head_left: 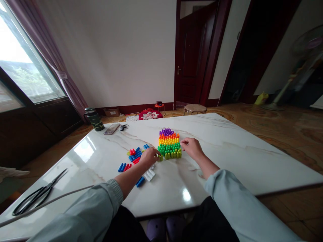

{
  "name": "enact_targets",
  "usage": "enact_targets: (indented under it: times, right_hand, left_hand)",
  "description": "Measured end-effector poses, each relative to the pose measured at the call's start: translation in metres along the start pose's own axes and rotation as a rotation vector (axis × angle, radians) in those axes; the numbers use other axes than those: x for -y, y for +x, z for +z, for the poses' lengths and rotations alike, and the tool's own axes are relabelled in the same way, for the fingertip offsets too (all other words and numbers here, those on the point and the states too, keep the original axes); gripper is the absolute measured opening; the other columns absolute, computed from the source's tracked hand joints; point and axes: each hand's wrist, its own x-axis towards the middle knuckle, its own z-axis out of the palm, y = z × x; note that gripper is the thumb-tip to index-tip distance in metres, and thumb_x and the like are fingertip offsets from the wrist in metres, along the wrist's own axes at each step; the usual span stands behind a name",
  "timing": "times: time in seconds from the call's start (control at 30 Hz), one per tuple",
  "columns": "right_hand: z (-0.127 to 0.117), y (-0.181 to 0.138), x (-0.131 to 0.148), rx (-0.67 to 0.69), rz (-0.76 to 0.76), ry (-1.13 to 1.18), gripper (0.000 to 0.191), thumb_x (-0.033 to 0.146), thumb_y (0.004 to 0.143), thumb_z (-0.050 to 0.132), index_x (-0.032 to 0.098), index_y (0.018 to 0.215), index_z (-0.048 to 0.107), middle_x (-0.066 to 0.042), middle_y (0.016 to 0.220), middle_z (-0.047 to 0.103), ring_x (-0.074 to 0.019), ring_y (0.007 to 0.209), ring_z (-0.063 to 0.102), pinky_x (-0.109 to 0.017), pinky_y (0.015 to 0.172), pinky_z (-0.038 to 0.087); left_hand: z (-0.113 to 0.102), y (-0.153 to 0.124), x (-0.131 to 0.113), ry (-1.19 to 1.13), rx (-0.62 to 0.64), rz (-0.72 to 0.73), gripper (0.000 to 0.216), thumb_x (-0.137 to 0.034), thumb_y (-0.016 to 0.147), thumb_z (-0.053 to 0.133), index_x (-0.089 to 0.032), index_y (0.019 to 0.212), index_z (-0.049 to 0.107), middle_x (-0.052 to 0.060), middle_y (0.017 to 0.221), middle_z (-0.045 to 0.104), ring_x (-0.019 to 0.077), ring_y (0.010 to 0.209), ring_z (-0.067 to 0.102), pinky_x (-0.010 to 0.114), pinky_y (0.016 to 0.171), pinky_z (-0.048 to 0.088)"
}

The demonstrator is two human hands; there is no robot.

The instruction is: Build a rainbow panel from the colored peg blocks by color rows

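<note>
Small capsule-shaped plastic pieces stand upright in a tight block, banded by colour: purple pieces (166, 131) at the back, then orange, yellow pieces (168, 142), green pieces (169, 148) and olive-green pieces (173, 155) in front. My left hand (149, 156) is closed at the block's front left corner, its fingertips on an olive-green piece (160, 157). At the right side of the block, my right hand (193, 147) has thumb and finger pinched together; anything between them is too small to make out. Loose blue pieces (135, 154), red pieces (127, 167) and white pieces (149, 175) lie around my left hand.
The white marble-look table (227, 161) bears a camouflage flask (94, 119), a phone (111, 129) and keys (123, 127) at the back left. Black-handled scissors (40, 193) and a pale cable (63, 195) lie at the left. A stool (195, 108) stands beyond the table.
</note>
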Motion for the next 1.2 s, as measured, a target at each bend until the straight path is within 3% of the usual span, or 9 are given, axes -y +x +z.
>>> enact_targets:
  times: [0.27, 0.53, 0.9, 1.2]
  right_hand:
    - [0.001, 0.0, -0.002, 0.025, 0.007, -0.017, 0.015, 0.023, 0.077, 0.058, 0.022, 0.077, 0.072, 0.001, 0.074, 0.073, -0.0132, 0.063, 0.067, -0.022, 0.067, 0.048]
    - [0.017, 0.008, -0.027, 0.133, -0.039, -0.289, 0.026, 0.016, 0.078, 0.061, 0.027, 0.097, 0.074, 0.001, 0.096, 0.075, -0.016, 0.089, 0.068, -0.023, 0.075, 0.047]
    - [0.026, 0.011, -0.031, 0.186, -0.048, -0.428, 0.023, 0.022, 0.08, 0.064, 0.028, 0.099, 0.073, -0.001, 0.099, 0.074, -0.0179, 0.091, 0.067, -0.024, 0.07, 0.044]
    - [0.004, 0.018, -0.042, 0.163, 0.011, -0.489, 0.02, 0.013, 0.079, 0.06, 0.022, 0.092, 0.072, -0.005, 0.094, 0.073, -0.0174, 0.086, 0.065, -0.023, 0.064, 0.039]
  left_hand:
    - [0.012, 0.005, -0.007, 0.027, -0.092, 0.024, 0.017, -0.011, 0.069, 0.066, -0.017, 0.085, 0.07, 0.001, 0.081, 0.065, 0.013, 0.074, 0.058, 0.023, 0.069, 0.044]
    - [0.016, 0.005, -0.006, -0.011, -0.142, 0.009, 0.025, -0.01, 0.067, 0.07, -0.015, 0.091, 0.065, 0.0, 0.081, 0.061, 0.0117, 0.07, 0.056, 0.023, 0.066, 0.042]
    - [0.016, 0.004, -0.008, -0.042, -0.14, -0.002, 0.02, -0.008, 0.068, 0.068, -0.016, 0.085, 0.066, -0.002, 0.072, 0.059, 0.0116, 0.069, 0.054, 0.022, 0.065, 0.04]
    - [0.018, 0.004, -0.006, -0.055, -0.149, -0.01, 0.017, -0.006, 0.069, 0.064, -0.015, 0.083, 0.067, -0.001, 0.073, 0.06, 0.0116, 0.069, 0.054, 0.023, 0.065, 0.04]
